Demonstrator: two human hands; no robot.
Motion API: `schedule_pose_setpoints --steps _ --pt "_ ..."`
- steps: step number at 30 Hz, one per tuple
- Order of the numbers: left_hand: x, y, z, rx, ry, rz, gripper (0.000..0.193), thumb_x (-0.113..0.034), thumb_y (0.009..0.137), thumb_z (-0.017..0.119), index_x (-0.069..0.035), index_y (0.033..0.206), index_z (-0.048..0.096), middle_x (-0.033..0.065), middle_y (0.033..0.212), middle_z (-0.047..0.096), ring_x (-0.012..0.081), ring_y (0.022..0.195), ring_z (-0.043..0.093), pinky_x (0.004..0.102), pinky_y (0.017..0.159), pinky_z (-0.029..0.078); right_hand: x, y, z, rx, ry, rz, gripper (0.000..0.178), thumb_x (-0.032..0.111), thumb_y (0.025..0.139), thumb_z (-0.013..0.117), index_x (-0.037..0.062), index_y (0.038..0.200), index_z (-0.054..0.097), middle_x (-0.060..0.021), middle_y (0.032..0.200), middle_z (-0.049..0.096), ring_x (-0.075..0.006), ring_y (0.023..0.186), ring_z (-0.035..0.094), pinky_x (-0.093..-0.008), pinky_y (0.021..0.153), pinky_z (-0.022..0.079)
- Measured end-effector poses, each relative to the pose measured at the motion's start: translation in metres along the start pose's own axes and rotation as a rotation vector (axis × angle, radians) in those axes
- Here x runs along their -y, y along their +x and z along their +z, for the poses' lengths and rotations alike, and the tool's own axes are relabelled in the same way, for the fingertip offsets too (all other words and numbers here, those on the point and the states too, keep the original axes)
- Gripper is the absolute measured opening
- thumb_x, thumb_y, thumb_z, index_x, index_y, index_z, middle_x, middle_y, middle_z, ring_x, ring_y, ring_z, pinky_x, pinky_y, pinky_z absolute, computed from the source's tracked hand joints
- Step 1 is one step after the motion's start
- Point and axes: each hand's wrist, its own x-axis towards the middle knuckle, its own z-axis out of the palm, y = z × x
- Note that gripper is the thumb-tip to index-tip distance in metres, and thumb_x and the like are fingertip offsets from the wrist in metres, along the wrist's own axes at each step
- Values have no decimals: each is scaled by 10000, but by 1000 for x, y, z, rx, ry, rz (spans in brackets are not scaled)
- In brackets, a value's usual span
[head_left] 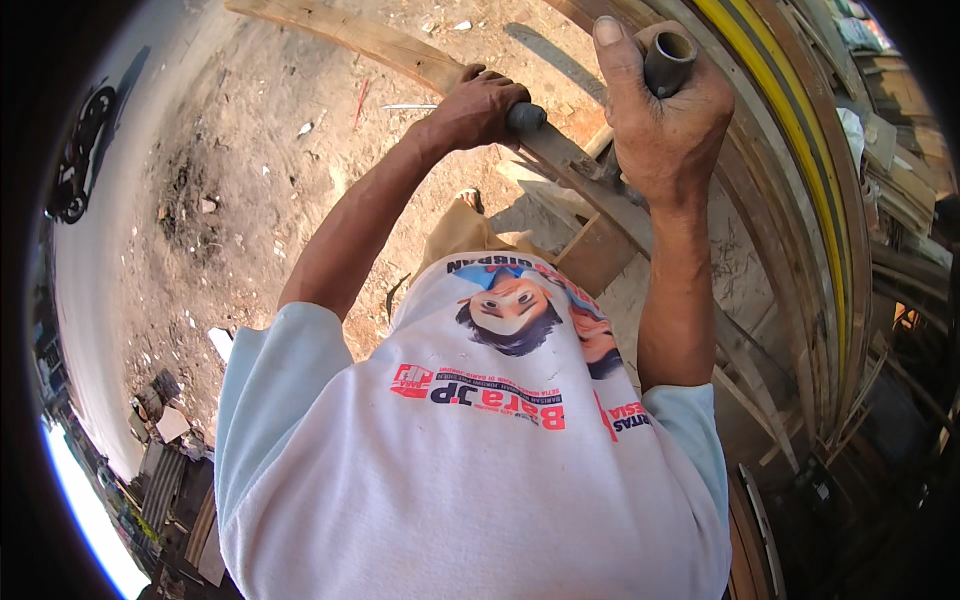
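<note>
My left hand (475, 108) is closed over a long wooden board (360, 38), beside a dark, rounded knob (526, 117) that sticks out past its fingers. Whether the knob belongs to a tool under the palm is hidden. My right hand (668, 135) is raised to the right, wrapped round a hollow metal pipe (670, 64) with its open end facing up and the thumb alongside. Below this fist, a dark metal part (628, 190) shows close to the board; I cannot tell whether it joins the pipe. The board slants from the upper left down toward my right forearm.
Long boards with a yellow strip (825, 150) curve along the right. Stacked wood pieces (905, 190) lie beyond them. Wooden offcuts (545, 190) lie beneath the board. Dirt ground (260, 180) with scattered scraps spreads left, and a motorcycle (80, 155) stands at the far left.
</note>
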Motion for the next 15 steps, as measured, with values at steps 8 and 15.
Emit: schedule_pose_setpoints --steps 8,15 --pt "2 6 2 -27 -51 -8 542 -303 675 935 -158 1145 706 33 1210 709 278 1211 619 467 1146 345 -42 -52 -96 -119 560 -21 425 267 1055 601 122 687 445 -12 555 502 -89 435 490 -262 415 408" --pt "26 1 15 -177 -192 148 515 -278 752 910 -152 1190 669 38 1086 691 232 1093 635 410 1043 433 11 -18 1 -231 -3 -251 354 244 1043 612 77 736 561 -17 575 525 -129 475 523 -294 461 427"
